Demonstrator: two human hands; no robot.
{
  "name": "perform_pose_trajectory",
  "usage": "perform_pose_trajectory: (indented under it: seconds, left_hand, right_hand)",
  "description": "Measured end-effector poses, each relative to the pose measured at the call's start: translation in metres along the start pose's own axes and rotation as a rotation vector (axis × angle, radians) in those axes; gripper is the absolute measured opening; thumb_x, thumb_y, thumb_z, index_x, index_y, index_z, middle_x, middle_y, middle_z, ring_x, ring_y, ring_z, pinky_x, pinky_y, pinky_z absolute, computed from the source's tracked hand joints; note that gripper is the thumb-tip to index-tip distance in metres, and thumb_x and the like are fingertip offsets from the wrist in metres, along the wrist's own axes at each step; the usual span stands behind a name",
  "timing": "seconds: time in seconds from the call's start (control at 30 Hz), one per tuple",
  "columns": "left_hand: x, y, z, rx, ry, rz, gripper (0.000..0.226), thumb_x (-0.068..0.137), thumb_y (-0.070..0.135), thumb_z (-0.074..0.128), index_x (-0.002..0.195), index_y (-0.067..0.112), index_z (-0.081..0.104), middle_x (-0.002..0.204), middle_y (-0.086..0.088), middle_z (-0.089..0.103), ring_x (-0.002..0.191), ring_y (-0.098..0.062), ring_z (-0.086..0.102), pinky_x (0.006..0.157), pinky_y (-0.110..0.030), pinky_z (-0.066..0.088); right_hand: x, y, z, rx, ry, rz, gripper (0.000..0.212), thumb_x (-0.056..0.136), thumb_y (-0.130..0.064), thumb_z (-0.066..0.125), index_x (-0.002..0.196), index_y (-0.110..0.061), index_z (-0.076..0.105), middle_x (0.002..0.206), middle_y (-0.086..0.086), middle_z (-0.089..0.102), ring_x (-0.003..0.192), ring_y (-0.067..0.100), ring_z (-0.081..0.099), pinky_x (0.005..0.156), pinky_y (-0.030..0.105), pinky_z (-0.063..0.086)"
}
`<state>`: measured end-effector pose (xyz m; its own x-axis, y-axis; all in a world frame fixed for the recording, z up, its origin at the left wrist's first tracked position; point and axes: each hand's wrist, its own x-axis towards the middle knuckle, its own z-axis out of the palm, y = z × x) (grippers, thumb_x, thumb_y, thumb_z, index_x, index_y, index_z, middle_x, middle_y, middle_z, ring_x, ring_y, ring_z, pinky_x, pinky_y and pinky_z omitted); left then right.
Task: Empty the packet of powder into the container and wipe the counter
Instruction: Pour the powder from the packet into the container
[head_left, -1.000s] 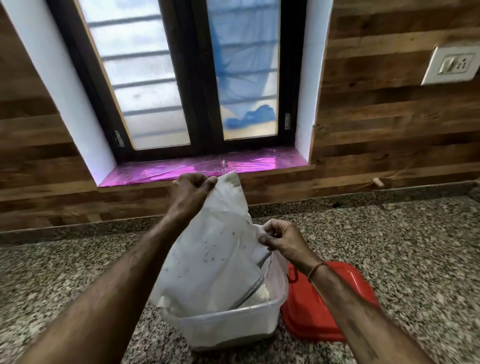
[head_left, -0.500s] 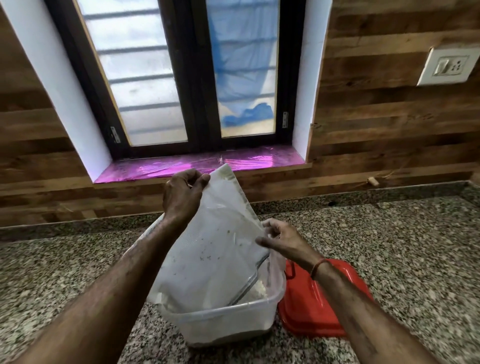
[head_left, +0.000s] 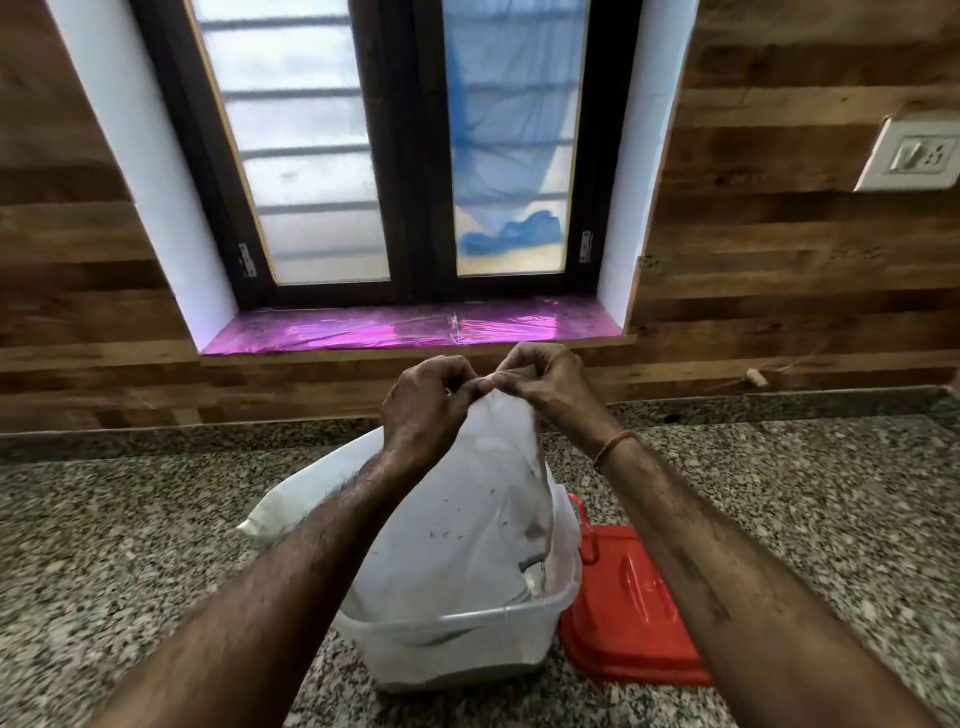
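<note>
Pinching the raised end of the packet (head_left: 467, 519) with both hands: left hand (head_left: 423, 410) and right hand (head_left: 545, 387) close together, thumbs and fingertips nipped on the plastic, other fingers curled. Holding it upended, mouth down inside the open container (head_left: 467, 639), toward the near side of the counter (head_left: 779, 519), about midway along.

Judging by the slack, see-through plastic: pouring nearly done. A little pale powder (head_left: 535, 577) visible low in the container on the right; cannot tell how much. Probably left to do: shake out the last, lift the packet clear, put it aside, wipe the counter. No cloth in view. Cannot make out spilled powder on the speckled granite.

Red lid (head_left: 628, 613) off, lying flat just beside the container's right side. White fold of plastic (head_left: 291, 499) jutting left behind the left forearm; cannot tell whether part of the packet or a separate bag.

Open granite far left and far right, and behind up to the raised back edge under the wooden wall (head_left: 779, 291). Tight only on the right, by the lid. Front edge of the counter out of view, so worth minding when drawing anything nearward.
</note>
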<state>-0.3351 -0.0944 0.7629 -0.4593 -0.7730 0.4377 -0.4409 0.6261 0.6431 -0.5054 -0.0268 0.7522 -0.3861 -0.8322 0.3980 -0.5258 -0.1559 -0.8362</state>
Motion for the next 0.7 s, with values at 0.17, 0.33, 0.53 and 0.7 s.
perform_pose_trajectory:
  seconds: [0.17,0.33,0.53,0.7]
  left_hand:
    - [-0.006,-0.038,-0.027,0.121,-0.096,-0.100,0.017,0.082,0.047,0.080,0.079,0.030,0.075,0.075,0.017,0.071,0.079,-0.004,0.066,0.060,-0.024,0.042]
    - [-0.018,-0.036,-0.021,0.128,-0.034,-0.047,0.018,0.081,0.043,0.082,0.077,0.027,0.075,0.074,0.014,0.071,0.075,-0.007,0.065,0.059,-0.024,0.041]
    - [-0.020,-0.055,-0.043,0.273,-0.122,-0.096,0.022,0.080,0.053,0.078,0.082,0.031,0.076,0.083,0.014,0.071,0.086,-0.011,0.066,0.067,-0.027,0.036]
    - [-0.023,-0.046,-0.035,0.264,-0.093,-0.023,0.022,0.081,0.051,0.080,0.085,0.029,0.077,0.085,0.011,0.074,0.090,-0.012,0.070,0.068,-0.026,0.037]
  right_hand:
    - [0.004,0.009,-0.020,0.009,-0.033,0.075,0.008,0.083,-0.015,0.080,0.080,-0.018,0.073,0.077,-0.009,0.073,0.073,0.001,0.067,0.064,0.024,0.053]
    - [0.001,0.001,-0.004,-0.418,-0.147,-0.076,0.010,0.082,-0.027,0.082,0.083,-0.029,0.072,0.085,-0.014,0.074,0.083,-0.004,0.071,0.072,0.017,0.056]
    - [-0.002,0.001,-0.023,-0.534,-0.148,-0.080,0.014,0.084,-0.020,0.079,0.078,-0.030,0.071,0.073,-0.020,0.070,0.072,-0.019,0.062,0.064,0.007,0.048]
    - [-0.010,-0.013,0.014,-0.678,-0.281,-0.128,0.020,0.083,-0.051,0.074,0.086,-0.032,0.071,0.078,-0.017,0.064,0.080,0.007,0.060,0.088,0.037,0.043]
